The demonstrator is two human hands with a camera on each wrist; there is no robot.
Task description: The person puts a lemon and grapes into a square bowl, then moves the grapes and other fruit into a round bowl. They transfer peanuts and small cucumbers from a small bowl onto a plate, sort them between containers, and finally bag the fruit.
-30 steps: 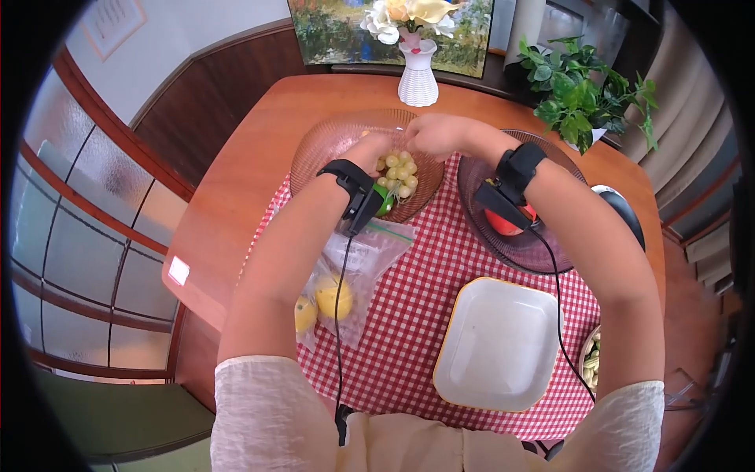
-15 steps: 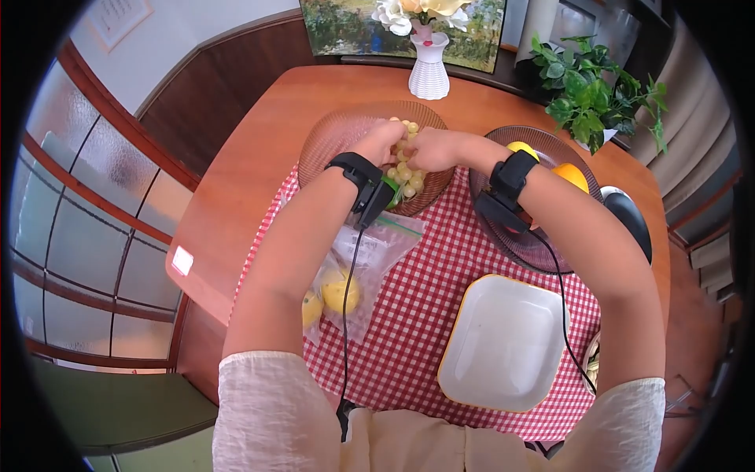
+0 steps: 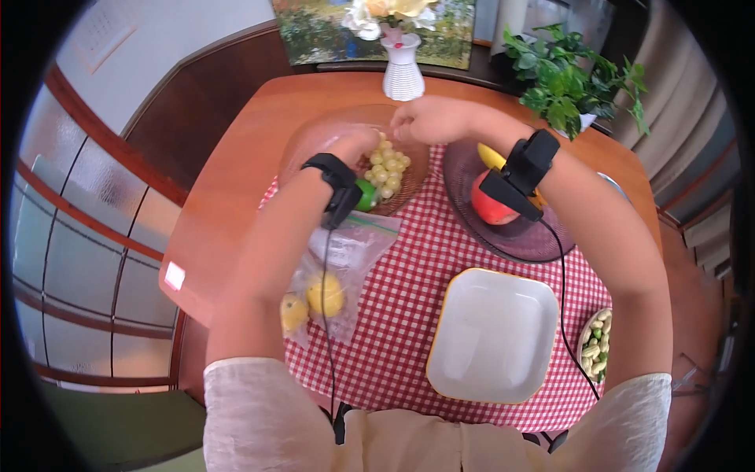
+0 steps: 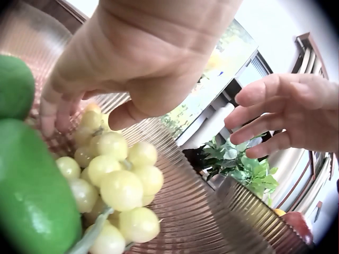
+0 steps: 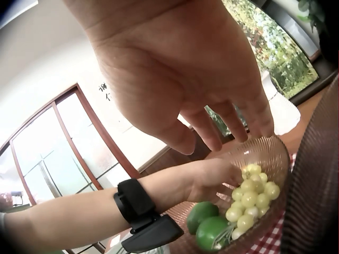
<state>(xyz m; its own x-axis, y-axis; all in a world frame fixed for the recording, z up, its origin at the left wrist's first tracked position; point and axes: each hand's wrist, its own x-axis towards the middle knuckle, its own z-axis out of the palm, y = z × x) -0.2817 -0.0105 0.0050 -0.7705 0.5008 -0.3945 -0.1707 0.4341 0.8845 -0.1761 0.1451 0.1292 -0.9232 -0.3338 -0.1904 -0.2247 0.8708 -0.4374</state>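
Observation:
A bunch of pale green grapes [image 3: 386,169] lies in a ribbed, clear amber bowl [image 3: 303,145] at the far left of the table. Two green fruits [image 5: 212,232] are beside the grapes in that bowl. My left hand [image 4: 137,63] reaches over the bowl, its thumb at the far end of the bunch and its fingers hanging loosely beside it. Raised near the bowl's far right rim, my right hand [image 3: 432,119] has nothing in it. Its fingers [image 4: 259,114] are spread and slightly bent in the left wrist view.
A darker ribbed bowl [image 3: 519,244] at right holds a red fruit [image 3: 491,200] and a banana [image 3: 491,155]. Nearer are a white baking dish [image 3: 494,334], a bag [image 3: 354,252] with yellow fruits, and a bowl of pods [image 3: 595,346]. A white vase [image 3: 403,75] stands behind.
Half a second ago both hands were at the grapes. My right hand has since come off them, up and away. My left hand stays by the bunch, which lies in the bowl.

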